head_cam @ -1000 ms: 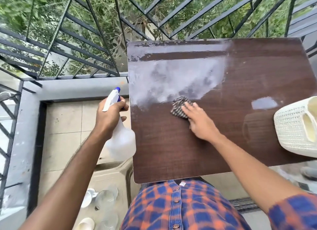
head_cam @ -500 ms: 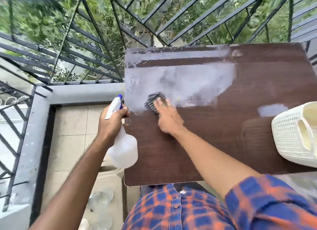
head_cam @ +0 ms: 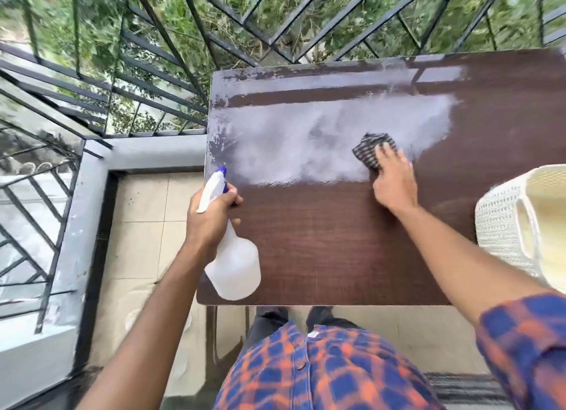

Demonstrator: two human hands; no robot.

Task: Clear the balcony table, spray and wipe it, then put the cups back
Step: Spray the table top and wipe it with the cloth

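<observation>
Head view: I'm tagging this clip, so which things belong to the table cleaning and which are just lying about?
In the job: table, spray bottle in the left hand, checked cloth under the right hand.
Lying about: white basket at the table's right edge, railing, floor tiles.

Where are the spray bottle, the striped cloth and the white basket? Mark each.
spray bottle [head_cam: 234, 269], head view, on its translucent body.
striped cloth [head_cam: 369, 146], head view, on its uncovered far part.
white basket [head_cam: 499, 223], head view, on its woven side wall.
</observation>
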